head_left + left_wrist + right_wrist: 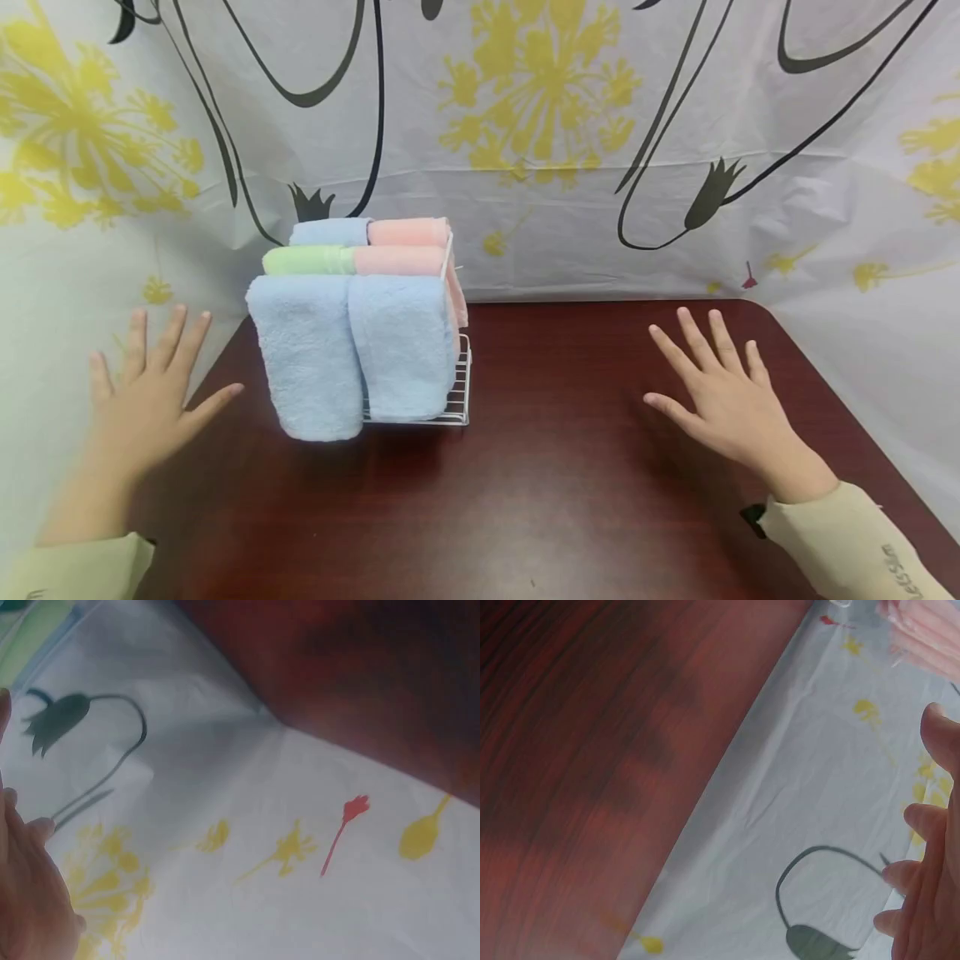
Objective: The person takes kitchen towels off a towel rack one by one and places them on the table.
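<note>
My left hand (146,408) is spread with straight fingers at the table's left edge, holding nothing. Over the right side of the table my right hand (723,400) is likewise spread and holds nothing. A white wire rack (457,400) stands left of the middle, closer to my left hand. Two light blue towels (307,358) hang folded over its front. Behind them lie a green towel (307,260) and a pink towel (401,260), then another blue towel (330,230) and pink towel (408,231) at the back. In the right wrist view, pink towels (926,634) show at the top corner.
The dark red wooden table (555,467) has rounded far corners. A white sheet (555,242) printed with yellow flowers and dark stems hangs behind it and along both sides. Beige sleeves (855,533) cover my forearms.
</note>
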Demonstrator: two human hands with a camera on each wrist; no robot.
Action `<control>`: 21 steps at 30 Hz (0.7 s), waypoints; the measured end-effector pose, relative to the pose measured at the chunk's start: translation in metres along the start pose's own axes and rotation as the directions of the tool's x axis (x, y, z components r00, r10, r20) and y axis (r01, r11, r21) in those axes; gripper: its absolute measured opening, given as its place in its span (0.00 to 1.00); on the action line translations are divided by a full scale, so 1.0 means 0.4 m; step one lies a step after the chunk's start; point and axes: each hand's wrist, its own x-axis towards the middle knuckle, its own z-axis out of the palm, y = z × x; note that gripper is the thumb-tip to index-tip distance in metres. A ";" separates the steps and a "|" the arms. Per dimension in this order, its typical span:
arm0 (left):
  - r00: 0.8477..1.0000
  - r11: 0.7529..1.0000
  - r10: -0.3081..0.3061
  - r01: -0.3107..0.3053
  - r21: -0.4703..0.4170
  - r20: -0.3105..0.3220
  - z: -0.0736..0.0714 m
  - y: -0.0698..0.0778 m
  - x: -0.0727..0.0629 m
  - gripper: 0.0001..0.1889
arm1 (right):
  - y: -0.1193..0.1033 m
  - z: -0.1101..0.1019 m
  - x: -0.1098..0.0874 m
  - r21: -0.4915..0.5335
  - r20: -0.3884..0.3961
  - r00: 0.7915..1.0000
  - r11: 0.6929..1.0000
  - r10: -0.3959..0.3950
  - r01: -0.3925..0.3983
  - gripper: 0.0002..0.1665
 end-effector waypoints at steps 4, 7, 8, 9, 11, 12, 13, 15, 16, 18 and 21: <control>1.000 0.999 -0.005 0.004 -0.049 -0.016 -0.025 0.003 0.007 0.48 | -0.030 0.003 0.017 0.024 0.005 1.000 1.000 -0.013 0.013 0.50; 0.999 0.996 0.008 -0.011 -0.085 -0.038 -0.035 0.009 0.016 0.46 | -0.057 0.003 0.032 0.041 -0.007 0.999 0.999 -0.034 0.034 0.50; 0.999 0.995 0.013 -0.018 -0.094 -0.050 -0.037 0.012 0.019 0.45 | -0.067 0.002 0.037 0.048 -0.013 0.999 0.998 -0.043 0.044 0.49; 0.998 0.994 0.014 -0.021 -0.110 -0.062 -0.039 0.014 0.022 0.45 | -0.077 0.002 0.042 0.053 -0.020 0.998 0.997 -0.053 0.054 0.49; 0.996 0.988 0.015 -0.028 -0.149 -0.088 -0.042 0.017 0.028 0.43 | -0.099 0.001 0.053 0.069 -0.032 0.997 0.995 -0.072 0.074 0.49; 0.995 0.984 0.014 -0.032 -0.173 -0.102 -0.044 0.019 0.031 0.42 | -0.109 0.000 0.059 0.080 -0.036 0.996 0.994 -0.079 0.081 0.50; 0.993 0.979 0.012 -0.036 -0.201 -0.115 -0.047 0.020 0.034 0.40 | -0.120 -0.001 0.065 0.089 -0.039 0.996 0.992 -0.083 0.087 0.50; 0.988 0.961 0.024 -0.064 -0.269 -0.151 -0.053 0.024 0.041 0.38 | -0.141 -0.001 0.076 0.114 -0.046 0.994 0.989 -0.094 0.099 0.50; 0.983 0.950 0.039 -0.092 -0.299 -0.179 -0.055 0.026 0.045 0.37 | -0.151 -0.002 0.081 0.132 -0.050 0.994 0.986 -0.100 0.106 0.51; 0.968 0.926 0.076 -0.158 -0.344 -0.238 -0.060 0.031 0.054 0.34 | -0.170 -0.004 0.091 0.177 -0.054 0.992 0.977 -0.111 0.119 0.50; 0.933 0.895 0.135 -0.259 -0.362 -0.332 -0.065 0.041 0.072 0.29 | -0.201 -0.008 0.109 0.271 -0.063 0.989 0.951 -0.135 0.147 0.50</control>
